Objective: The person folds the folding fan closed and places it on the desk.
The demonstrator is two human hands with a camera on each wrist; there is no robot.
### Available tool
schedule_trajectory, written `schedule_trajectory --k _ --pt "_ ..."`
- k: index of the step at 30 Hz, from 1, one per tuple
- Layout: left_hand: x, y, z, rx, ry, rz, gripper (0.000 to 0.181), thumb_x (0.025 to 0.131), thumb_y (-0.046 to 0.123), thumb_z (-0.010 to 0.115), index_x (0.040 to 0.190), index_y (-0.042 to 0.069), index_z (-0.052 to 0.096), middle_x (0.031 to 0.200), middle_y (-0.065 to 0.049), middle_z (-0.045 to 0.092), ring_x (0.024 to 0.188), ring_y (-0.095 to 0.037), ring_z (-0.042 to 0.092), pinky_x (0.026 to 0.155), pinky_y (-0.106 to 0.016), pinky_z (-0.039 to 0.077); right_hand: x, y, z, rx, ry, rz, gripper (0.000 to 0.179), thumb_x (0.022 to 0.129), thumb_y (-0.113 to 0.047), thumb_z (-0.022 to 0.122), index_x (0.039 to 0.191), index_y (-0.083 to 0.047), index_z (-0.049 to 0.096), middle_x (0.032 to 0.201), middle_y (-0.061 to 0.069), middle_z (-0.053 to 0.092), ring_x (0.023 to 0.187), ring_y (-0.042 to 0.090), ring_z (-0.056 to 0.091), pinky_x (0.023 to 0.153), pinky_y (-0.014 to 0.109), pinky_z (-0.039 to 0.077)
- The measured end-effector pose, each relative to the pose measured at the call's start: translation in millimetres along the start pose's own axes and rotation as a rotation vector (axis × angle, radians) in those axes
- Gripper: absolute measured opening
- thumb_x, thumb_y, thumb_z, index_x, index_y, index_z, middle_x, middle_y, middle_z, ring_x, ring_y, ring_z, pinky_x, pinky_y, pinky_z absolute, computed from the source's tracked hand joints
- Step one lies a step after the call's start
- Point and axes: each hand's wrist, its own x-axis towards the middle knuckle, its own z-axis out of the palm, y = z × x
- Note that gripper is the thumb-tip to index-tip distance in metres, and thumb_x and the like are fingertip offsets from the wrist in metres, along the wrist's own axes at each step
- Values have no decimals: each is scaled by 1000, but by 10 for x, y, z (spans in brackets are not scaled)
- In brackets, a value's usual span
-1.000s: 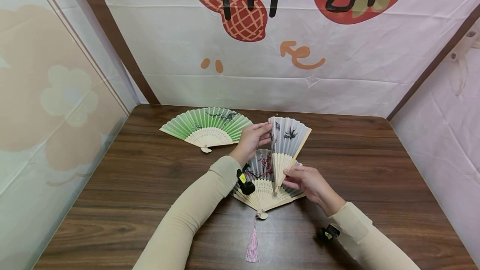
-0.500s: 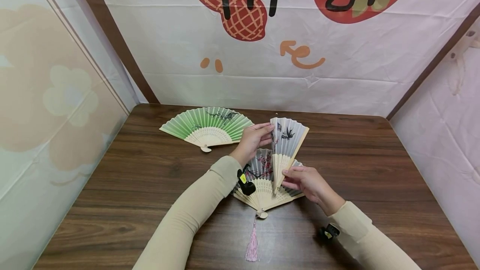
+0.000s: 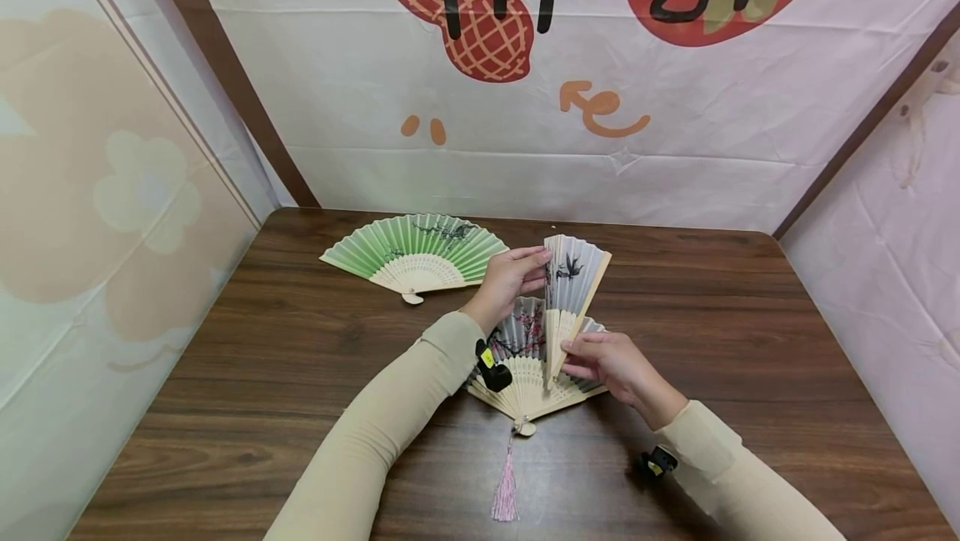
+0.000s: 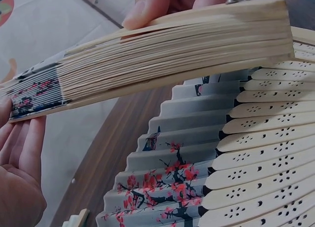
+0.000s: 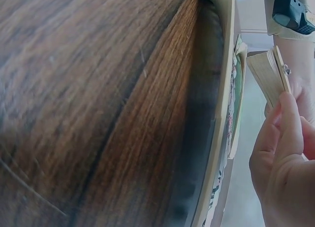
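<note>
Works over a wood-grain table (image 3: 247,408) bearing a green folding fan (image 3: 420,245), spread behind-left of an opened plum-blossom fan (image 3: 522,374). Holds a partly folded bird-print fan (image 3: 572,284) above the plum-blossom fan, clamping its leaf with left hand (image 3: 504,281) fingers, its base with right hand (image 3: 617,363) fingers. Has a pink tassel (image 3: 506,491) before the plum-blossom fan.

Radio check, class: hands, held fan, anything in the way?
Left hand pinches upper end, right hand lower end. Bird-print folding fan, partly spread. Blossom-print folding fan open beneath.
</note>
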Motion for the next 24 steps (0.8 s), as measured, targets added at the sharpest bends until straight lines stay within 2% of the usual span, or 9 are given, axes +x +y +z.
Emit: schedule_trajectory --k 8,18,24 --pt "22 -11 16 23 -13 6 34 80 17 74 110 3 66 105 -9 69 78 -14 68 78 -32 58 -1 -4 0 -5 8 3 16 87 2 58 77 -7 66 75 2 65 72 11 65 77 25 57" --pt "27 -37 26 26 -4 4 32 79 14 74 107 0 66 98 -8 70 73 -12 66 75 -31 58 0 10 -2 -55 18 -11 10 87 1 59 82 -2 67 75 3 66 71 11 67 75 26 57" --pt "28 -50 29 38 1 -7 34 77 14 76 107 1 66 101 -9 70 73 -12 66 74 -30 59 5 7 19 -91 30 -12 12 86 0 61 79 -6 68 74 2 67 70 11 67 72 25 58"
